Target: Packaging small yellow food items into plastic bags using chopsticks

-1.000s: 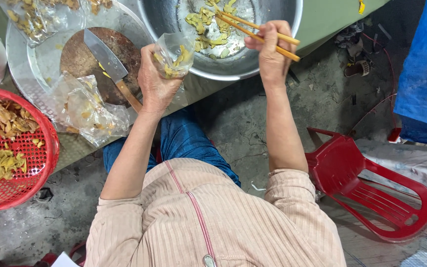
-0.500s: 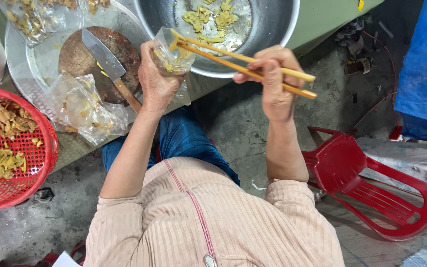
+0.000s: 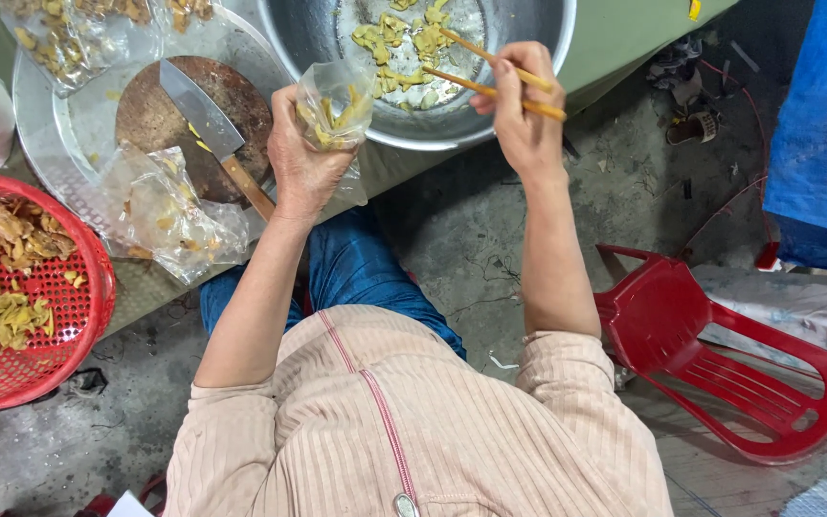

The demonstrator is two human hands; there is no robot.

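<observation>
My left hand (image 3: 301,163) grips a small clear plastic bag (image 3: 337,101) partly filled with yellowish food pieces, held up at the rim of a large metal bowl (image 3: 404,129). My right hand (image 3: 525,115) holds a pair of wooden chopsticks (image 3: 490,77) whose tips reach into the bowl among yellow-green food pieces (image 3: 404,38). The bag's mouth faces the bowl.
A round metal tray (image 3: 59,124) carries a brown chopping board (image 3: 160,120) with a cleaver (image 3: 205,120) on it and filled plastic bags (image 3: 169,215). A red basket (image 3: 40,335) of dried pieces sits left. A red plastic chair (image 3: 720,354) stands right on the concrete floor.
My right hand has swung the chopsticks from over the bag back into the bowl. The left hand keeps the bag held in about the same place.
</observation>
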